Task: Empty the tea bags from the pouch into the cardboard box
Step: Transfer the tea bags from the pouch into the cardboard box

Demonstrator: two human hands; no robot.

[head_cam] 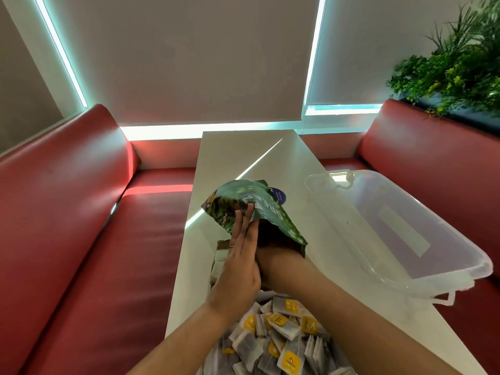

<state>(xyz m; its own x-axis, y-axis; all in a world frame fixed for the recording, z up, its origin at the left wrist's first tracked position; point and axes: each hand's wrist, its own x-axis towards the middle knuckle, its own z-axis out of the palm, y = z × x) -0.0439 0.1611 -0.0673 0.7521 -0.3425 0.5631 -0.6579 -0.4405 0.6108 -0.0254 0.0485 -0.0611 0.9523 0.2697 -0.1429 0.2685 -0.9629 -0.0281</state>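
L hand (238, 266) lay flat, fingers straight, against green pouch (270, 212) above tea bags (281, 328). R hand (272, 263) reached into pouch mouth; its grip couldn't be told.

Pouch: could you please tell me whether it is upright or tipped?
Tipped: the pouch has its open mouth facing down towards the tea bags, the right hand reaching into it, the left hand flat against its side.

head view; looks down, close over table (243, 155)
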